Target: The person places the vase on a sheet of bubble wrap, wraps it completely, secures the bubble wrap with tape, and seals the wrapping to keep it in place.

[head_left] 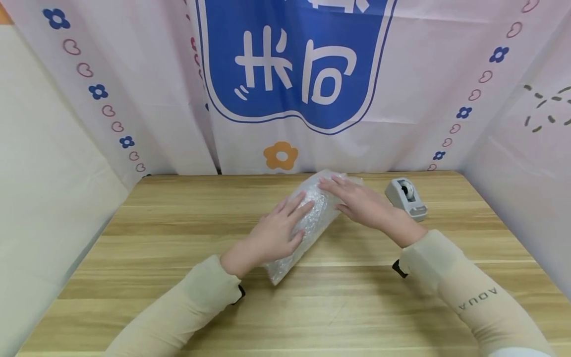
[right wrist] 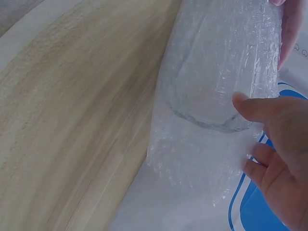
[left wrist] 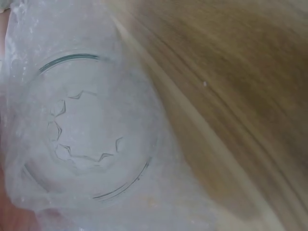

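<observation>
A clear glass vessel (left wrist: 86, 130) lies on its side inside a roll of bubble wrap (head_left: 314, 218). Its round, patterned base faces the left wrist camera, and its rim shows through the plastic in the right wrist view. My left hand (head_left: 272, 233) rests over the nearer half of the roll with its fingers spread and fairly straight. At the far end, my right hand (head_left: 359, 201) lies on the wrap with extended fingers; its thumb (right wrist: 248, 106) touches the side near the rim. Loose wrap (right wrist: 192, 168) extends past the rim.
A grey tape dispenser (head_left: 406, 198) stands right of the wrap, near the table's back edge. The wooden table (head_left: 178, 223) meets a printed white cloth (head_left: 250, 144) at the back. White walls flank it on both sides.
</observation>
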The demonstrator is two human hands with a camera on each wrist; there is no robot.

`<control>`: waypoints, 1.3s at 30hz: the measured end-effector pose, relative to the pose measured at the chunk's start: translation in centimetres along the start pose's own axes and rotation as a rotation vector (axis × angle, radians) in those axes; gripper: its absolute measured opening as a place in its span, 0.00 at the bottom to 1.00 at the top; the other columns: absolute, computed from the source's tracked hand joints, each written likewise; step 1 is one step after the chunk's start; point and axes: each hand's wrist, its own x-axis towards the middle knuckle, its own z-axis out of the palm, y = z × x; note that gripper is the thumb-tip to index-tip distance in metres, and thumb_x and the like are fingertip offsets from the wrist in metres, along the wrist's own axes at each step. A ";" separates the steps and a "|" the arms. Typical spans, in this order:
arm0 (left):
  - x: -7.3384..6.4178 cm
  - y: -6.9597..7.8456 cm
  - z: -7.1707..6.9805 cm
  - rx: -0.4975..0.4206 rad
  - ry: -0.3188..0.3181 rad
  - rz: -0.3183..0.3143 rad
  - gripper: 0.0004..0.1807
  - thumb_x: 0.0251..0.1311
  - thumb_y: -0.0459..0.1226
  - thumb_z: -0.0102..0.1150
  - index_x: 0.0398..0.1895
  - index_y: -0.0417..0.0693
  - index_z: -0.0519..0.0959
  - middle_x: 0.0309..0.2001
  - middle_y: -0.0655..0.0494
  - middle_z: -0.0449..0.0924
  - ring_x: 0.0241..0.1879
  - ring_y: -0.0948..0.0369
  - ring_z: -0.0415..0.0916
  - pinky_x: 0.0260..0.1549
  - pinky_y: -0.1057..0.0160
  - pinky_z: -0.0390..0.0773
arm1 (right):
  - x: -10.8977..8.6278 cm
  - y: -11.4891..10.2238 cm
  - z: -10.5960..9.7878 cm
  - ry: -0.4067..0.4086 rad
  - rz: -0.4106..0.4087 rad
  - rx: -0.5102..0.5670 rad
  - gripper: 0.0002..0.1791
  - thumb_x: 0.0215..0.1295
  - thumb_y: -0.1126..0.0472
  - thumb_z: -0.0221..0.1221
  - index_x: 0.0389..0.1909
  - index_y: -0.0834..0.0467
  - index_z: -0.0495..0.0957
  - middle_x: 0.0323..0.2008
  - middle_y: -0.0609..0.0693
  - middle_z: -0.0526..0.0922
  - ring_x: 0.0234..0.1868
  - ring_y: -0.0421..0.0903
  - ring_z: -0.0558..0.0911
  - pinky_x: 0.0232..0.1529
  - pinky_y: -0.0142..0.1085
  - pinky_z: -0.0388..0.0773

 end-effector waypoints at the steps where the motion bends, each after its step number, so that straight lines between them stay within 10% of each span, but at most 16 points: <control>1: 0.1 0.0 0.0 -0.004 0.001 -0.001 0.35 0.76 0.43 0.51 0.82 0.55 0.56 0.83 0.51 0.44 0.76 0.36 0.51 0.51 0.27 0.74 | 0.0 0.0 -0.1 -0.005 0.001 0.008 0.37 0.65 0.69 0.67 0.74 0.58 0.67 0.74 0.57 0.67 0.72 0.62 0.67 0.66 0.59 0.69; 10: 0.0 0.1 0.2 -0.013 0.023 -0.014 0.35 0.73 0.42 0.53 0.82 0.56 0.58 0.82 0.51 0.47 0.74 0.34 0.55 0.50 0.27 0.75 | -0.4 0.6 -2.1 -0.056 0.011 0.148 0.32 0.66 0.70 0.66 0.71 0.61 0.72 0.72 0.60 0.69 0.73 0.62 0.66 0.69 0.58 0.66; 19: 0.0 0.2 0.2 -0.033 0.022 -0.021 0.35 0.74 0.42 0.52 0.82 0.57 0.57 0.82 0.52 0.47 0.74 0.35 0.54 0.48 0.28 0.77 | -3.1 2.2 -5.2 0.155 0.035 0.106 0.20 0.61 0.72 0.69 0.55 0.61 0.85 0.52 0.58 0.87 0.38 0.53 0.87 0.45 0.50 0.83; 29: -0.1 -0.3 0.4 -0.028 0.033 -0.010 0.34 0.75 0.42 0.50 0.82 0.56 0.57 0.82 0.51 0.47 0.74 0.35 0.56 0.45 0.31 0.80 | -5.3 4.2 -6.8 0.247 0.081 0.063 0.14 0.60 0.71 0.70 0.47 0.63 0.87 0.41 0.58 0.89 0.41 0.57 0.88 0.40 0.54 0.84; 39: -0.3 0.0 0.3 -0.018 -0.001 -0.021 0.34 0.76 0.43 0.49 0.82 0.57 0.55 0.83 0.52 0.44 0.75 0.36 0.53 0.46 0.28 0.78 | -8.1 6.8 -7.0 0.132 0.377 0.100 0.12 0.73 0.65 0.60 0.51 0.64 0.85 0.44 0.60 0.87 0.43 0.57 0.85 0.45 0.57 0.82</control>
